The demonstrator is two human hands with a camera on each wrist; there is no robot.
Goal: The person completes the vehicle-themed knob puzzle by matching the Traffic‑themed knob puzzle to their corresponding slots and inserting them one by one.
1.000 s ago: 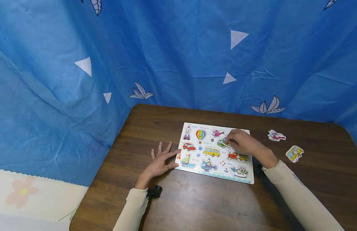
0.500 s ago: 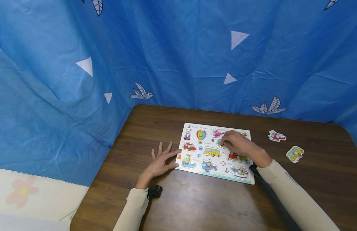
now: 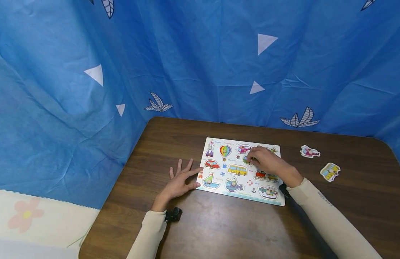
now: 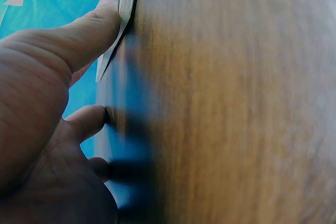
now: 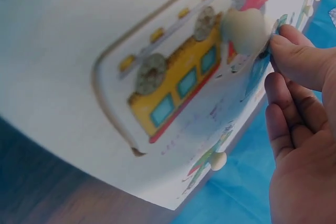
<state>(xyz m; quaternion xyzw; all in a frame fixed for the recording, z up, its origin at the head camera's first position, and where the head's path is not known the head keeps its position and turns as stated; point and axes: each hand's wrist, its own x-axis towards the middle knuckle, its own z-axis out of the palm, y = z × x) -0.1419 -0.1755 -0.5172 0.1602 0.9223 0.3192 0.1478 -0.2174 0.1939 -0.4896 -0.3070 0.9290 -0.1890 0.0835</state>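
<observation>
A white wooden peg puzzle board (image 3: 216, 196) lies on the table, with vehicle pictures across it. My right hand (image 3: 267, 161) is over its upper right part, thumb and index finger pinching a green vehicle puzzle piece (image 3: 246, 159) at its slot, mostly covered by the fingers. In the right wrist view the train piece (image 5: 181, 85) with its round knob is close by the fingertips. My left hand (image 3: 177, 185) has its fingers spread on the table, with thumb and index finger touching the board's left edge. The left wrist view shows the thumb on the board's edge (image 4: 126, 9).
On the brown wooden table (image 3: 239, 230) to the right of the board lie two loose pieces, a pink helicopter (image 3: 310, 151) and a yellow vehicle piece (image 3: 330, 172). A blue patterned curtain (image 3: 200, 64) hangs along the table's back and left sides.
My right hand has moved slightly left with the green vehicle piece, from above the board down to its slot, then has stayed there. The left hand has not moved.
</observation>
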